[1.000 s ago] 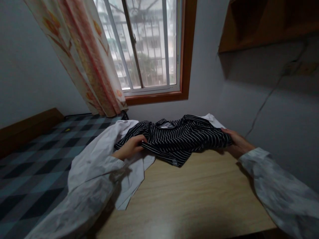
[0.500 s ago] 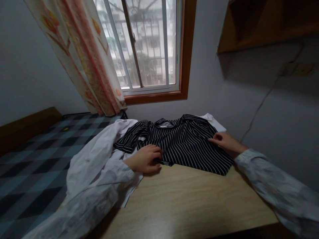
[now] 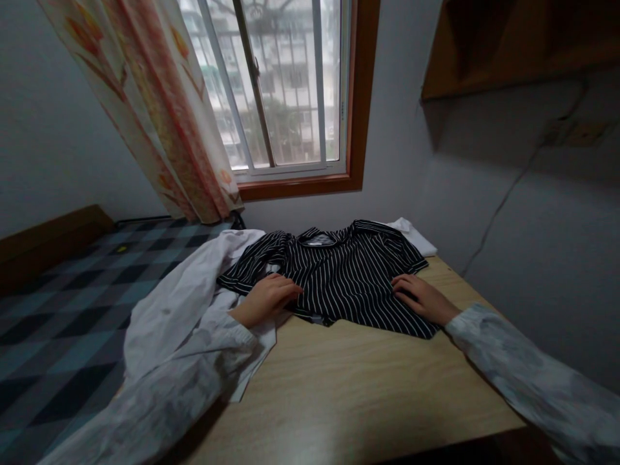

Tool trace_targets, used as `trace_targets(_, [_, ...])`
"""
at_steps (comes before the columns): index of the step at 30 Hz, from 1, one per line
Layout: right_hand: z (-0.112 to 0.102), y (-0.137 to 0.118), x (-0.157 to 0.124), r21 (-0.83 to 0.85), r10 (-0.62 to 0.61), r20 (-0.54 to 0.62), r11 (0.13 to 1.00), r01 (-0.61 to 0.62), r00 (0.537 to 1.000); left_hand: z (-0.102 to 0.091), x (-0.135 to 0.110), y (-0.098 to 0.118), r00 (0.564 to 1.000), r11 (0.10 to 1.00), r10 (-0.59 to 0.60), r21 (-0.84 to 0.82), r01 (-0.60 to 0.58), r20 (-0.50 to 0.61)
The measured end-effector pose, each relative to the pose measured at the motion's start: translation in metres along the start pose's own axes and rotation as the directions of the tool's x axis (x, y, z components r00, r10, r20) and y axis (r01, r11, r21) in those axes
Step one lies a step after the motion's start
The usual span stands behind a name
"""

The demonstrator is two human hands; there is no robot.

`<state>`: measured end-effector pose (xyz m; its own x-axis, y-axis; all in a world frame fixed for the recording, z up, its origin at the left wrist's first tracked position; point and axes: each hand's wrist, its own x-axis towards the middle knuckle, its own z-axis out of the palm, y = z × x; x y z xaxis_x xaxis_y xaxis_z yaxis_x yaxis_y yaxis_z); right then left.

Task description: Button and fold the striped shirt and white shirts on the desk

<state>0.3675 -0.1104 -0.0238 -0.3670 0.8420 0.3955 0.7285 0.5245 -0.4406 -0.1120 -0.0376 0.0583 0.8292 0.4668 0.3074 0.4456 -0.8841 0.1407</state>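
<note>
A black T-shirt (image 3: 343, 281) with thin white stripes lies spread on the wooden table (image 3: 329, 394), its neckline toward the window. On its left side rests my left hand (image 3: 268, 298), fingers stretched out over the fabric near the lower left edge. My right hand (image 3: 423, 300) touches the right side of the shirt with its fingers a little apart. Neither hand visibly grips the cloth. Under the striped left sleeve, white cloth (image 3: 179, 316) drapes from the table over the bed side.
Left of the table is a bed with a checked cover (image 3: 72, 323). Folded white cloth (image 3: 416, 239) lies at the table's far right corner. A curtain (image 3: 159, 116) hangs beside the window (image 3: 285, 97). A wooden shelf (image 3: 513, 51) and a cable (image 3: 504, 200) are on the right wall.
My right hand has let go of the shirt's right side and come down onto the fabric. The right sleeve now shows spread out. My left hand has shifted up and left from the lower edge.
</note>
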Motion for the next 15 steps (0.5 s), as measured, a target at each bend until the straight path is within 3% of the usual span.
trace_targets(3, [-0.001,-0.001,-0.002,0.051,-0.001,-0.024,0.999,0.003,1.000,-0.012,-0.010,0.005,0.996,0.996,-0.084,-0.037,0.083,-0.029])
trace_targets(6, [0.000,-0.001,-0.002,0.048,0.003,-0.030,0.999,-0.002,1.000,-0.011,-0.017,0.023,0.997,0.994,-0.064,-0.081,0.068,0.051])
trace_targets(8, [0.001,-0.001,-0.003,0.033,0.002,-0.020,0.999,-0.001,1.000,-0.003,-0.019,0.038,0.995,0.995,-0.061,-0.079,0.067,0.072])
trace_targets(11, [0.002,-0.001,-0.004,0.025,0.018,-0.021,1.000,-0.017,1.000,0.018,-0.018,0.056,0.993,0.992,-0.121,-0.026,0.121,0.004])
trace_targets(15, [-0.001,-0.005,-0.004,0.007,0.044,-0.047,0.999,-0.044,0.998,0.044,-0.014,0.065,0.989,0.990,-0.134,0.039,0.136,-0.060])
